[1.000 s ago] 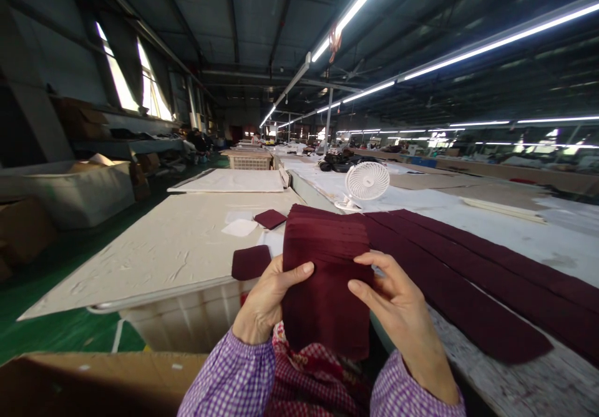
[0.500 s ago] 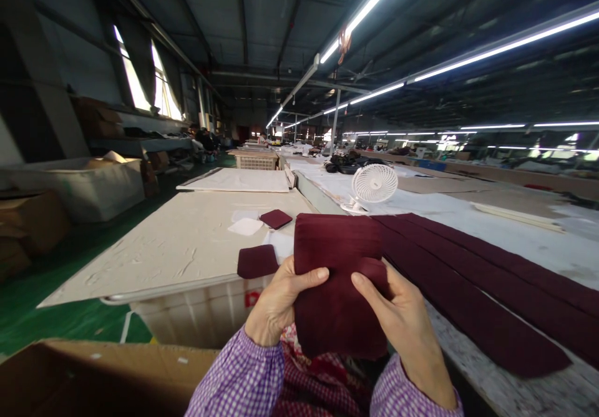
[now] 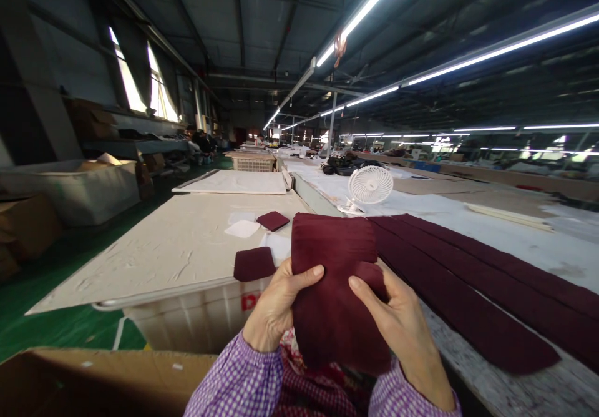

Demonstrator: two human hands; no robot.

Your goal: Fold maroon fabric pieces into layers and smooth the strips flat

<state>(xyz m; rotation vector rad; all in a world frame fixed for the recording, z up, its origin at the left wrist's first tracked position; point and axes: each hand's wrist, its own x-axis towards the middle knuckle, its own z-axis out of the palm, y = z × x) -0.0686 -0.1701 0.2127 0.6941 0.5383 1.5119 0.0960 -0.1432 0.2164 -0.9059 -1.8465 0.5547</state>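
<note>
Between both hands I hold a maroon fabric piece (image 3: 334, 317) upright in front of me. My left hand (image 3: 278, 301) grips its left edge, thumb on the front and fingers hidden behind. On the other side my right hand (image 3: 397, 314) pinches it, the thumb against a small turned-up corner of cloth. Long maroon fabric panels (image 3: 468, 286) lie on the table to the right. A dark maroon square piece (image 3: 254, 263) and a smaller maroon piece (image 3: 272, 220) rest on the pale board at the left, near a white piece (image 3: 243, 228).
The pale board (image 3: 154, 248) lies over a ribbed white bin (image 3: 182, 320). An open cardboard box (image 3: 140, 367) stands at the lower left. A white fan (image 3: 370, 185) stands on the long white table (image 3: 496, 233). More boxes and bins line the left side.
The view has shifted slightly. Both hands keep their grip on the maroon piece, and its lower part hangs a little lower and further right.
</note>
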